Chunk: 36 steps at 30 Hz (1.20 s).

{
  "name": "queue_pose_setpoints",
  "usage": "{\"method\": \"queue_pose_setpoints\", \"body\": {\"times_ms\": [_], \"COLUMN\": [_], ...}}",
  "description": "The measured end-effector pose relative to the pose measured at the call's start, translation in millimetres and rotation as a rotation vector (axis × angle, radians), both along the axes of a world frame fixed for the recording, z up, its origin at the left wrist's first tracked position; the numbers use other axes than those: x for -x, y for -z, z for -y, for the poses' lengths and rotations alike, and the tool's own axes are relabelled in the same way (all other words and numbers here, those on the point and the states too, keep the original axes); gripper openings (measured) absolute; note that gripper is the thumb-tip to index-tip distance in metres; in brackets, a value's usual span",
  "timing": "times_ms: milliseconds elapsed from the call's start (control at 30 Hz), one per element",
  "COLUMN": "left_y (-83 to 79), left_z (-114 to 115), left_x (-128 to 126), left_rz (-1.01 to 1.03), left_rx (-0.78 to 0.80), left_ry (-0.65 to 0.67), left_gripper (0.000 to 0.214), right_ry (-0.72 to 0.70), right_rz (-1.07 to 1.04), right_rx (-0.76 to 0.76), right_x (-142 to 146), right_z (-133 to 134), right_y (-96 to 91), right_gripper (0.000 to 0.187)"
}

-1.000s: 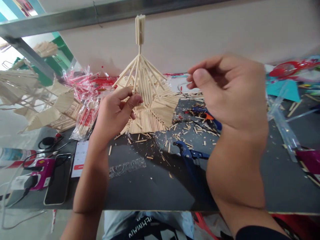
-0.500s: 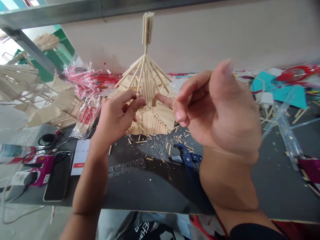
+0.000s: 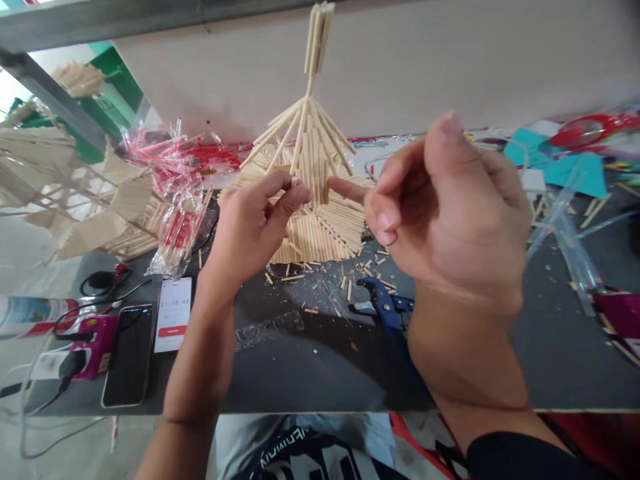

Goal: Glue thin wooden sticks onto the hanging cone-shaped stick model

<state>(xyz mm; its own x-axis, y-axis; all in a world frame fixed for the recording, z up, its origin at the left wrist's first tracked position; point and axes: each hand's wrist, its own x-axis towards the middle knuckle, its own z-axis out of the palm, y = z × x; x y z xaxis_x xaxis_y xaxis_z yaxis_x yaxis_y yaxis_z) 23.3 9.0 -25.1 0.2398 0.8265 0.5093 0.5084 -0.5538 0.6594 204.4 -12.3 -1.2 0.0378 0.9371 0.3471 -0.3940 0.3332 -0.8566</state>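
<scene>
A tent-shaped model of pale wooden sticks (image 3: 315,193) stands at the back of the dark table (image 3: 300,373), with a bundle of sticks rising from its peak. My left hand (image 3: 255,223) pinches a short stick against the model's left slope. My right hand (image 3: 450,207) hovers close to the camera, right of the model. Its forefinger points left and touches the model's sticks, the thumb is raised and the other fingers are curled. I see nothing held in it.
Blue-handled pliers (image 3: 387,307) lie among cut stick bits before the model. Packets of sticks in red-printed plastic (image 3: 180,220) and other stick models (image 3: 75,193) sit at left. A phone (image 3: 127,357), a timer card (image 3: 173,313) and a pink device (image 3: 95,343) lie near the left edge.
My right hand has swung left from the table's right side, and its forefinger has reached the model. The view has shifted a little. My left hand keeps its pinch on the stick.
</scene>
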Motion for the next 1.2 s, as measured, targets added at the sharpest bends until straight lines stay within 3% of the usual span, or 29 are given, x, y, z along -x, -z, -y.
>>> {"method": "queue_pose_setpoints", "body": {"times_ms": [200,367,500,867,1200], "left_y": [0.8,2.2,0.5,-0.2,1.2], "left_z": [-2,-3,-3,-3,-4], "left_x": [1,0,0,-1,0], "left_rz": [-0.009,0.013,0.015,-0.002,-0.026], "left_rx": [-0.015,0.004,0.013,-0.005,-0.023], "left_ry": [0.004,-0.003,0.002,-0.036,-0.065], "left_gripper": [0.023,0.021,0.022,0.022,0.023], "right_ry": [-0.062,-0.145,-0.21,-0.278,-0.317], "right_rz": [-0.113,-0.235,-0.275,-0.097,-0.132], "right_rx": [0.209,0.347,0.425,0.271,0.308], "right_x": [-9,-22,-28,-39,-34], "right_z": [-5,-9,-12,-31,-34], "right_y": [-9.1,-11.8,-9.3,9.8,16.8], "right_gripper": [0.041,0.021,0.02,0.024,0.023]}}
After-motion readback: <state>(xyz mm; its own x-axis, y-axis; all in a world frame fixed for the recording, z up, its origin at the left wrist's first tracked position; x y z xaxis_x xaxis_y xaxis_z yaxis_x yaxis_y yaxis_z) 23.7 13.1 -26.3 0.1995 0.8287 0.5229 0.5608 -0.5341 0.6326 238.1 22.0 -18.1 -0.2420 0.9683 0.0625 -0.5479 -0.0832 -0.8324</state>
